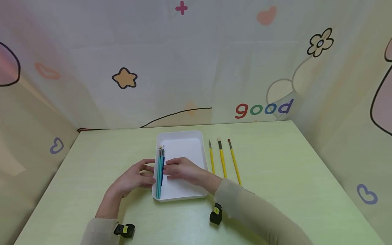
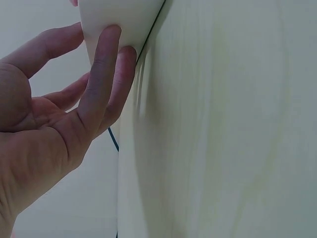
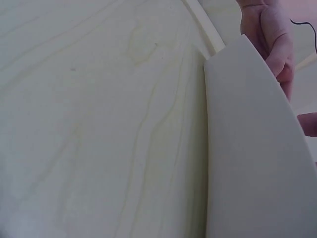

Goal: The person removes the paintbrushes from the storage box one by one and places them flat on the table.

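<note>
A white rectangular tray (image 1: 186, 149) lies in front of me. Along its left inner wall lie teal-handled paintbrushes (image 1: 158, 180) side by side, with a dark blue-handled paintbrush (image 1: 162, 180) against their right. My left hand (image 1: 133, 177) is at the tray's left side, and its extended fingers touch the outer wall (image 2: 116, 15) in the left wrist view. Over the inside of the tray reaches my right hand (image 1: 185, 171), fingers loosely extended, fingertips right at the blue paintbrush. In the right wrist view the tray's outer wall (image 3: 252, 148) hides most of that hand.
Three yellow-handled paintbrushes (image 1: 222, 160) lie apart to the right of the tray, bristles pointing away from me; the right forearm passes over their near ends. A patterned curtain (image 1: 183, 75) stands behind the pale green tabletop (image 1: 275, 163).
</note>
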`<state>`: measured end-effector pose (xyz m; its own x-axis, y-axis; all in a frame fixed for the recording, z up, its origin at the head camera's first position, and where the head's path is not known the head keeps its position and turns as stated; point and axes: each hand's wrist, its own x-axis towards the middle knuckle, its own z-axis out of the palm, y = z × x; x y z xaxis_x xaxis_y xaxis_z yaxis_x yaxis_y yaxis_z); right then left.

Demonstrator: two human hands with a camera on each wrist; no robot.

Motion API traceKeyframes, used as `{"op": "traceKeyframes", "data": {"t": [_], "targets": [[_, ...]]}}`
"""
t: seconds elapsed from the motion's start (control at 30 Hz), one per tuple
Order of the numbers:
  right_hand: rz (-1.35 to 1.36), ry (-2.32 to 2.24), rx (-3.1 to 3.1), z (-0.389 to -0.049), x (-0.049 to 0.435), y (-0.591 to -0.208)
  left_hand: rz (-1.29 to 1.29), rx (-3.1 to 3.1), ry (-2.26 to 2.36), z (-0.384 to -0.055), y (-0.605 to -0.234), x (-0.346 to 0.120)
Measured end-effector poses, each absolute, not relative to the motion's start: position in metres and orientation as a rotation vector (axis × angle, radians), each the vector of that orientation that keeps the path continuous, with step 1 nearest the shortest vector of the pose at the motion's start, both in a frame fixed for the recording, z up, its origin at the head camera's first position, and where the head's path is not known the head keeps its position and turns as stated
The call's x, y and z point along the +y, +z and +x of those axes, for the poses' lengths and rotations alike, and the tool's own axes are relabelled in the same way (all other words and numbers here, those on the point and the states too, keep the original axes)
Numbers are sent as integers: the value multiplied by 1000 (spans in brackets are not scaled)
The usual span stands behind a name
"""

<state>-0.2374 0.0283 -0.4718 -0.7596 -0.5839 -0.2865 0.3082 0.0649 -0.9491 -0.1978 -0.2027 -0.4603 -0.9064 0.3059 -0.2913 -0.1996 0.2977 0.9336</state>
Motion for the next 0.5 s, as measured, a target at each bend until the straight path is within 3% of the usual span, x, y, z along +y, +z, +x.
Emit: {"op": "traceKeyframes", "data": {"t": [0.5], "targets": [[-248, -1788, 1732, -241, 17, -475, 144, 2111, 1665, -199, -460, -203]]}}
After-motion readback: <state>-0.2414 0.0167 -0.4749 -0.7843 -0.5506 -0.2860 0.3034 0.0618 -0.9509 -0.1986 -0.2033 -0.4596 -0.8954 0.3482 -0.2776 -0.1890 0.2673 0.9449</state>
